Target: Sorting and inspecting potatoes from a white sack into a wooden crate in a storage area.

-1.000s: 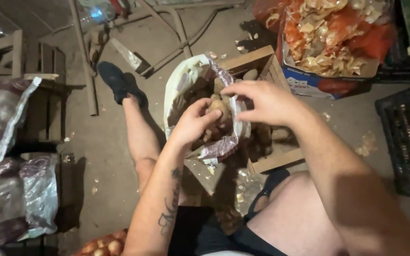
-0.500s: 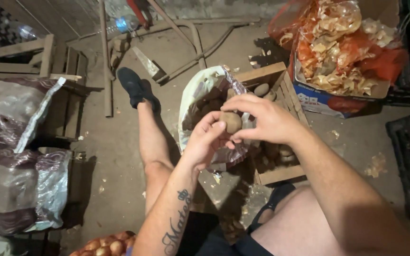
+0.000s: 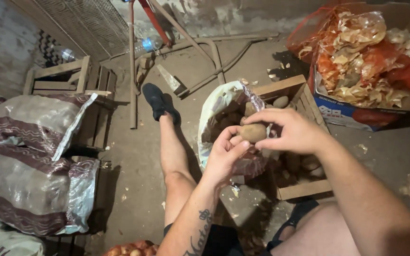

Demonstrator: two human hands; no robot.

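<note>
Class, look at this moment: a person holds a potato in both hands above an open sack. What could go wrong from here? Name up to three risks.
1. The potato is pinched only by fingertips of the left hand and right hand; it could slip and drop.
2. The open sack leans against the wooden crate; its soft rim might sag and spill potatoes.
3. The outstretched leg lies beside the sack, so a dropped potato may hit it.

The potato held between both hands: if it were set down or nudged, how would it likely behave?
The potato looks rounded and oval, so it would probably roll or wobble rather than stay put. It seems firm: the left hand and right hand pinch it without denting it. Its dull, dusty skin suggests an easy grip, not slippery.
</note>
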